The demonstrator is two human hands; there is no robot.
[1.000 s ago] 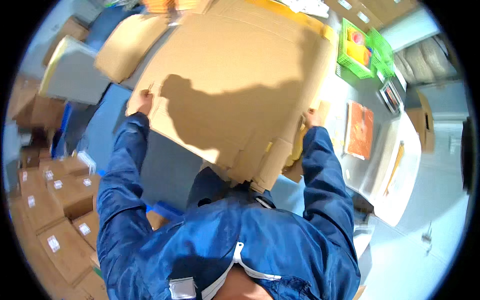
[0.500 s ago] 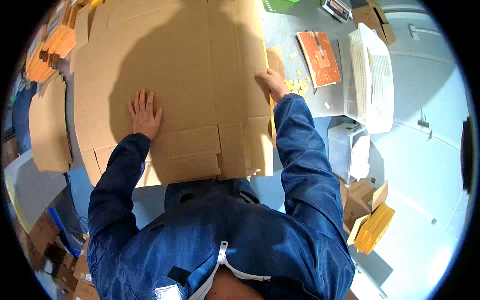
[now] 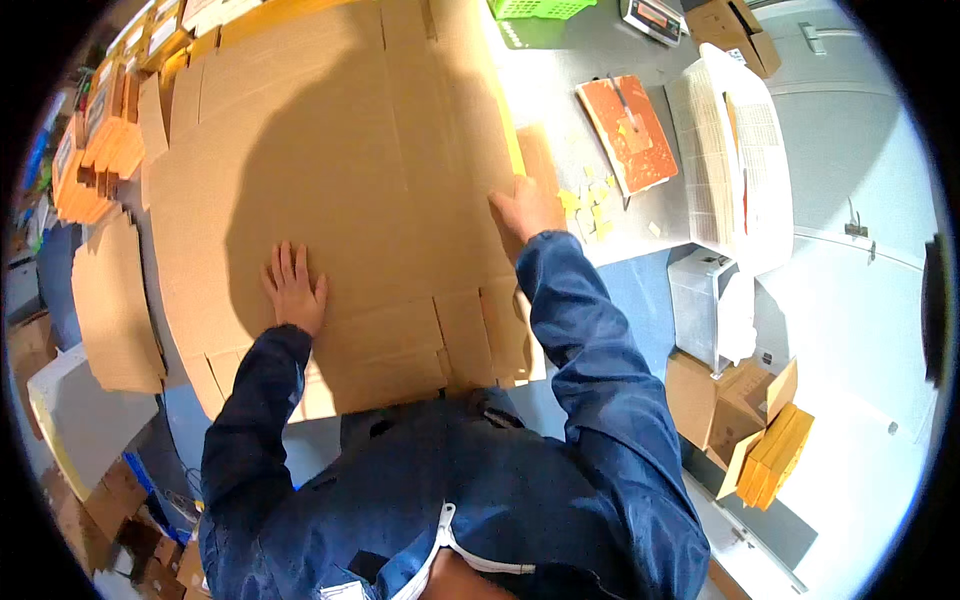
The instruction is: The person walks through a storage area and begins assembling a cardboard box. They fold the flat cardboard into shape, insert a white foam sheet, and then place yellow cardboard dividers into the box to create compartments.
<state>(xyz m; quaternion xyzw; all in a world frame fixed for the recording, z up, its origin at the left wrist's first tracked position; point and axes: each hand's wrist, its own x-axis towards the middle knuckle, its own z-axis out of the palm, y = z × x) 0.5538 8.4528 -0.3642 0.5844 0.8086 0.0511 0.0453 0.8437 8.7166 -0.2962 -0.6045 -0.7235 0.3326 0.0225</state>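
Note:
A large flattened cardboard sheet (image 3: 330, 170), creased along several fold lines, lies on the table in front of me and reaches my waist. My left hand (image 3: 294, 298) rests palm down on its near left part, fingers spread. At the sheet's right edge is my right hand (image 3: 532, 208), with the thumb on top and the other fingers curled at the edge, partly hidden. Beneath that edge a yellow strip (image 3: 512, 140) shows. My shadow covers much of the sheet.
Right of the sheet lie yellow scraps (image 3: 598, 205), a worn red-brown notebook (image 3: 640, 140) with a pen, and a white plastic bin (image 3: 765, 170). Farther back are a green basket (image 3: 540, 8) and a scale (image 3: 652, 20). Orange-yellow stacks (image 3: 115, 130) and a smaller cardboard piece (image 3: 115, 300) sit left.
The view has shifted, so the sheet and both hands appear lower. My right hand has come slightly inward over the sheet's right edge. My left hand still lies flat on the cardboard.

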